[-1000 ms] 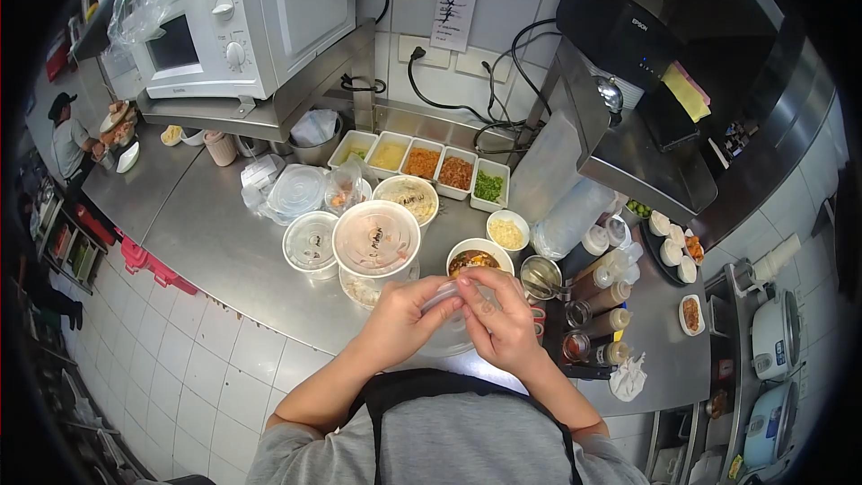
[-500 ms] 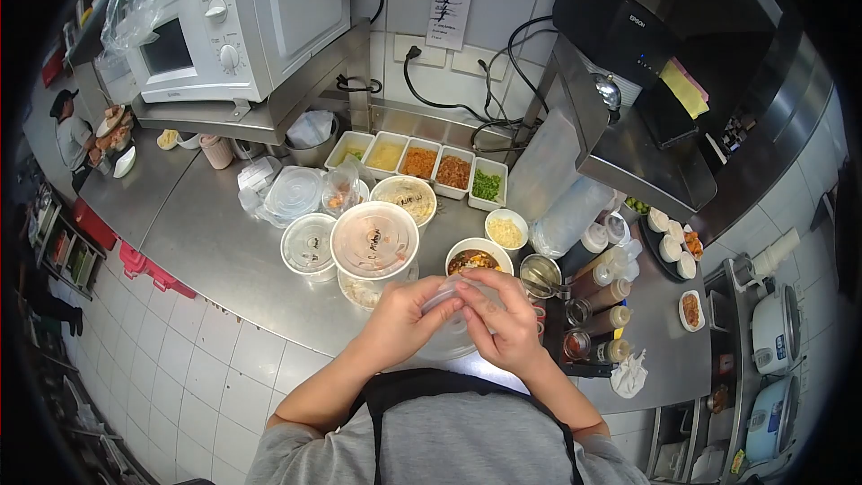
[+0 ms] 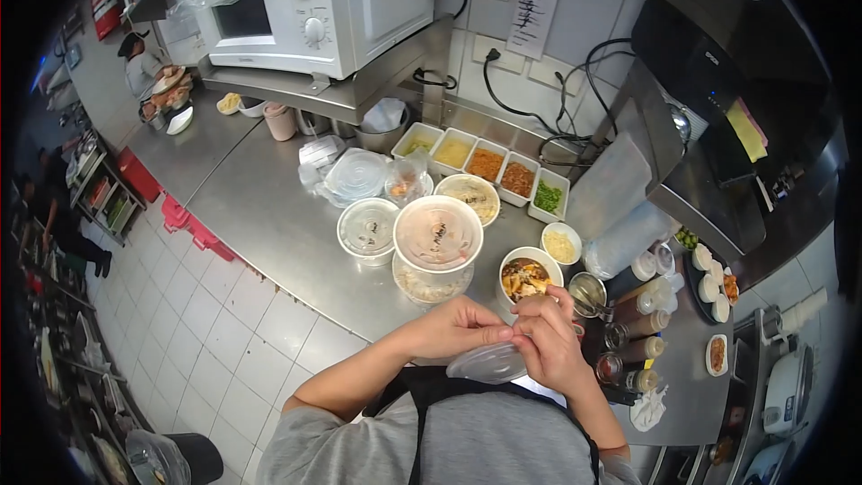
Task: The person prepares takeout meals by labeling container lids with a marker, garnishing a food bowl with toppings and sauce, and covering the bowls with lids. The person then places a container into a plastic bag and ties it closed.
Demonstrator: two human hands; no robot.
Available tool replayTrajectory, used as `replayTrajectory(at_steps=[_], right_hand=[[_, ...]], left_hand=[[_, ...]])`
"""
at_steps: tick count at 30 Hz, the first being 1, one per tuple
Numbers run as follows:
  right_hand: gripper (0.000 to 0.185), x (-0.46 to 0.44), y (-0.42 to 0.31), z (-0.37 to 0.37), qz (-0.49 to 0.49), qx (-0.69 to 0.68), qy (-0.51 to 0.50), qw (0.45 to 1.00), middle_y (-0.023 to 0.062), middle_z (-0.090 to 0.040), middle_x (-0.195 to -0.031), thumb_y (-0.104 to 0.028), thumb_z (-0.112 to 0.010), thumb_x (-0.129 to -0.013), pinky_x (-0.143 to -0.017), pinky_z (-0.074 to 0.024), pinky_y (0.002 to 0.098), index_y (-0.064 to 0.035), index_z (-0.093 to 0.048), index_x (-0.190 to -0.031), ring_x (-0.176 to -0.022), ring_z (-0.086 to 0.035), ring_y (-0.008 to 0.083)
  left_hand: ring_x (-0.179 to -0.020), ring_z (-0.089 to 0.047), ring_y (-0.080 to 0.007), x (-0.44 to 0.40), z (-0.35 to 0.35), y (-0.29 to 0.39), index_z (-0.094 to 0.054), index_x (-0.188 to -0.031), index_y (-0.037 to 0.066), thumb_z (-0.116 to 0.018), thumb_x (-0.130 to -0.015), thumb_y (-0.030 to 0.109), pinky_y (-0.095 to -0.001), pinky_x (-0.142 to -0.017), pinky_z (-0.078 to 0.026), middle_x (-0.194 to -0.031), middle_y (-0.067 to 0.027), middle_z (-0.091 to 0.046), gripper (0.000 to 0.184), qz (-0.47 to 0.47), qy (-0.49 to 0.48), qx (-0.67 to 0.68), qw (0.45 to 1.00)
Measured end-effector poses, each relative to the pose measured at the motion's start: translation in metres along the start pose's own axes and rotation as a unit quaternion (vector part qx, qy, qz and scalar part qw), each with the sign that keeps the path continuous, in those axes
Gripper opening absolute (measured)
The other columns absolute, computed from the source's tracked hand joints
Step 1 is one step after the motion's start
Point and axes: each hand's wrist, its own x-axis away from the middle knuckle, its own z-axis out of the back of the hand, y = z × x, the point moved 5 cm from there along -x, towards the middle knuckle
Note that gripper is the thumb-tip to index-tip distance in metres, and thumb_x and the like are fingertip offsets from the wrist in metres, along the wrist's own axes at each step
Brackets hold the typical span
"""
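My left hand [image 3: 462, 327] and my right hand [image 3: 549, 334] meet at the counter's front edge, fingers pinched together on a clear plastic lid [image 3: 489, 363]. The lid hangs tilted below the fingertips, close to my apron. Just beyond my right hand stands a white bowl [image 3: 505, 284] with dark sauce and yellow pieces in it. A smaller bowl of chopped pale food [image 3: 561, 243] is behind it. To the left, a large lidded tub [image 3: 438, 233] with writing rests on another container.
Five topping trays [image 3: 486, 163] line the back. Sauce bottles [image 3: 645, 325] stand at right, beside a metal cup [image 3: 588, 294]. A microwave [image 3: 314, 9] and a printer [image 3: 691, 72] sit on raised shelves. Two people [image 3: 142, 67] are far left.
The view has turned left, so the counter's contents appear further right. The clear lid now shows below my fingers, and the sauced bowl is less covered by my hands.
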Motion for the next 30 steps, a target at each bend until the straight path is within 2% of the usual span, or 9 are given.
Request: replayTrajectory(at_steps=[4, 6, 9, 16, 18, 25, 27, 28, 30], right_hand=[[0.011, -0.001, -0.007, -0.001, 0.038, 0.023, -0.016, 0.999, 0.0076, -0.055, -0.09, -0.008, -0.064, -0.076, -0.097, -0.0259, 0.0458, -0.0069, -0.054, -0.081, -0.087, -0.056, 0.0224], [0.012, -0.001, -0.008, -0.004, 0.05, 0.026, -0.025, 0.998, 0.0073, -0.054, -0.09, -0.008, -0.064, -0.075, -0.097, -0.0255, 0.0459, -0.007, -0.054, -0.081, -0.088, -0.056, 0.0224], [0.013, -0.001, -0.008, -0.009, 0.055, 0.044, -0.045, 0.996, 0.0057, -0.051, -0.09, -0.008, -0.065, -0.073, -0.094, -0.0272, 0.0423, -0.0062, -0.056, -0.083, -0.089, -0.055, 0.0208], [0.013, -0.008, -0.011, -0.003, 0.062, 0.096, -0.029, 0.993, 0.0045, -0.051, -0.09, -0.012, -0.066, -0.073, -0.094, -0.0268, 0.0426, -0.0067, -0.057, -0.082, -0.091, -0.054, 0.021], [0.013, -0.013, -0.012, 0.003, 0.061, 0.099, -0.028, 0.993, 0.004, -0.052, -0.09, -0.013, -0.067, -0.074, -0.094, -0.0266, 0.0428, -0.0068, -0.058, -0.081, -0.092, -0.053, 0.0209], [0.014, -0.011, -0.009, 0.001, 0.034, 0.102, -0.094, 0.99, 0.0026, -0.053, -0.09, -0.016, -0.067, -0.075, -0.096, -0.0254, 0.044, -0.0088, -0.059, -0.083, -0.095, -0.051, 0.0201], [0.014, -0.009, -0.009, 0.002, 0.037, 0.106, -0.103, 0.988, 0.0026, -0.052, -0.09, -0.016, -0.067, -0.074, -0.097, -0.025, 0.0439, -0.009, -0.058, -0.083, -0.096, -0.051, 0.02], [0.015, -0.007, -0.014, 0.004, 0.065, 0.094, -0.119, 0.986, 0.0025, -0.052, -0.09, -0.017, -0.067, -0.074, -0.098, -0.024, 0.0439, -0.0089, -0.058, -0.083, -0.097, -0.051, 0.0199], [0.015, -0.004, -0.021, 0.011, 0.091, 0.084, -0.134, 0.983, 0.0024, -0.052, -0.09, -0.017, -0.067, -0.074, -0.099, -0.023, 0.0439, -0.0087, -0.057, -0.082, -0.099, -0.051, 0.0197]], left_hand=[[-0.069, -0.049, -0.0019, 0.006, 0.003, -0.008, -0.066, -0.096, 0.0, -0.058, -0.09, 0.013, -0.0178, -0.06, -0.041, -0.076, 0.0027, -0.061, 0.016, 0.056, -0.01, 0.047, 0.997], [-0.068, -0.049, -0.0011, 0.006, 0.001, -0.005, -0.065, -0.092, -0.001, -0.058, -0.088, 0.007, -0.0172, -0.057, -0.04, -0.074, 0.003, -0.06, 0.011, 0.003, 0.009, 0.041, 0.999], [-0.068, -0.051, -0.0008, 0.011, -0.002, 0.005, -0.064, -0.087, -0.001, -0.058, -0.086, 0.001, -0.0167, -0.057, -0.041, -0.076, 0.0021, -0.06, 0.007, 0.024, 0.065, -0.016, 0.997], [-0.069, -0.052, -0.0012, 0.011, 0.003, 0.002, -0.062, -0.087, -0.002, -0.057, -0.085, -0.001, -0.0164, -0.058, -0.042, -0.08, 0.0006, -0.061, 0.005, -0.034, 0.122, -0.052, 0.991], [-0.061, -0.048, 0.001, 0.012, 0.004, 0.005, -0.062, -0.083, -0.001, -0.059, -0.085, 0.003, -0.0169, -0.05, -0.038, -0.069, 0.0024, -0.059, 0.005, -0.035, 0.133, -0.043, 0.99], [-0.07, -0.054, -0.0031, 0.012, -0.001, 0.006, -0.061, -0.088, -0.002, -0.058, -0.086, 0.002, -0.0174, -0.06, -0.043, -0.08, -0.0021, -0.062, 0.005, -0.044, 0.109, -0.062, 0.991], [-0.072, -0.058, -0.0067, 0.012, 0.001, 0.025, -0.061, -0.087, -0.002, -0.058, -0.086, 0.003, -0.0193, -0.063, -0.045, -0.083, -0.0051, -0.064, 0.006, -0.156, 0.146, -0.252, 0.944], [-0.072, -0.058, -0.0067, 0.012, 0.006, 0.026, -0.061, -0.087, -0.002, -0.058, -0.086, 0.003, -0.0193, -0.063, -0.045, -0.083, -0.0051, -0.064, 0.006, -0.157, 0.146, -0.25, 0.944], [-0.073, -0.062, -0.0111, 0.024, 0.042, 0.029, -0.063, -0.086, -0.001, -0.058, -0.085, 0.002, -0.0223, -0.062, -0.048, -0.082, -0.0047, -0.066, 0.006, -0.117, 0.306, -0.16, 0.931]])
